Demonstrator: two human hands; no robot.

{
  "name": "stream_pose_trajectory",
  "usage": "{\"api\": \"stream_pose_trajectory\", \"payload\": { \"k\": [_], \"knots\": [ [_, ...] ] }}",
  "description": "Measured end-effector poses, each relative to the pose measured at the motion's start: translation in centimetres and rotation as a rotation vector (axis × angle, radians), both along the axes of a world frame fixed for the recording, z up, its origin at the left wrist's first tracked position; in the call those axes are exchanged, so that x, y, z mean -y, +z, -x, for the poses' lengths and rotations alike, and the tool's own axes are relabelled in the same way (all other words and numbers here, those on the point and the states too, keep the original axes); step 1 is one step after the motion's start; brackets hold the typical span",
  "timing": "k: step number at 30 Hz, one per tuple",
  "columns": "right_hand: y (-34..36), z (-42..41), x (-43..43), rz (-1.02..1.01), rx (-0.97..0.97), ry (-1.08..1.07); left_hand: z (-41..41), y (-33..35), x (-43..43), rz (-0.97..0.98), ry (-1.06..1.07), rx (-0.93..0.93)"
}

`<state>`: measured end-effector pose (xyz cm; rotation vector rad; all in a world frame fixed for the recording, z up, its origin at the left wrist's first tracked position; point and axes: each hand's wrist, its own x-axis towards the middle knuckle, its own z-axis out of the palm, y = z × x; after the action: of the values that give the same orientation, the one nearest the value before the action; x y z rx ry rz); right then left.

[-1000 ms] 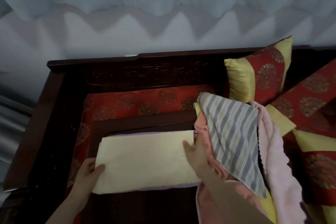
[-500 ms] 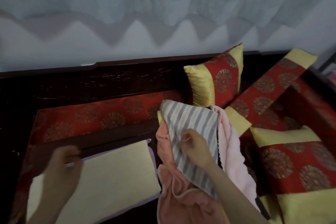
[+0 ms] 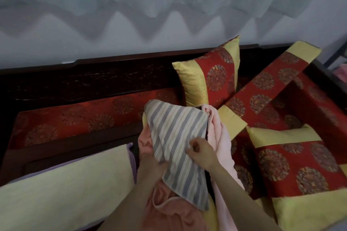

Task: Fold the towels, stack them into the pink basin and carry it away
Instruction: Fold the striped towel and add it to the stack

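A grey and cream striped towel lies on top of a heap of unfolded towels. My right hand pinches its right edge. My left hand grips its left edge low down, partly tucked under the cloth. Under it lie a salmon towel and a pale pink towel. A folded cream towel with a lilac edge rests flat at the lower left. No pink basin is in view.
The heap sits on a dark wooden bench with a red patterned seat cushion. Red and yellow pillows stand and lie to the right. A pale curtain hangs behind.
My left hand left the folded cream towel and moved right to the striped towel. My right hand closed on the striped towel's edge. The view swung right.
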<state>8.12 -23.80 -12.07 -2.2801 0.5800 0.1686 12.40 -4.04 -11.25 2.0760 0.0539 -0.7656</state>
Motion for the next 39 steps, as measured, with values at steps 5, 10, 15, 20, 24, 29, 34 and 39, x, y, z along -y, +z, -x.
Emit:
{"api": "stream_pose_trajectory", "payload": {
  "k": [5, 10, 15, 20, 24, 29, 34, 39],
  "knots": [
    [1.3, -4.4, 2.8, 0.076, 0.048, -0.068, 1.9, 3.1, 0.9, 0.108, 0.179, -0.108],
    [2.9, -11.6, 4.5, 0.214, -0.073, -0.025, 2.5, 3.8, -1.0, 0.625, 0.545, -0.572],
    [2.3, -14.5, 4.4, 0.097, -0.304, 0.146, 3.8, 6.1, -2.4, 0.895, 0.619, -0.596],
    [4.1, -14.2, 4.5, 0.108, -0.192, 0.112, 4.0, 5.6, -2.5, 0.92, 0.704, -0.8],
    [8.9, -13.7, 4.6, -0.125, -0.001, 0.014, 2.0, 7.5, -3.8, 0.861, 0.777, -0.529],
    [19.4, -13.9, 5.4, -0.223, 0.286, -0.11, -4.6, 13.8, -6.2, 0.894, 0.656, -0.141],
    [29.8, -12.8, 5.8, -0.375, 0.437, -0.252, -10.4, 22.7, -7.0, 0.893, 0.593, 0.09],
    [36.2, -11.5, 6.0, -0.303, 0.607, -0.258, -12.1, 31.0, -6.7, 0.744, 0.567, 0.224]
  ]
}}
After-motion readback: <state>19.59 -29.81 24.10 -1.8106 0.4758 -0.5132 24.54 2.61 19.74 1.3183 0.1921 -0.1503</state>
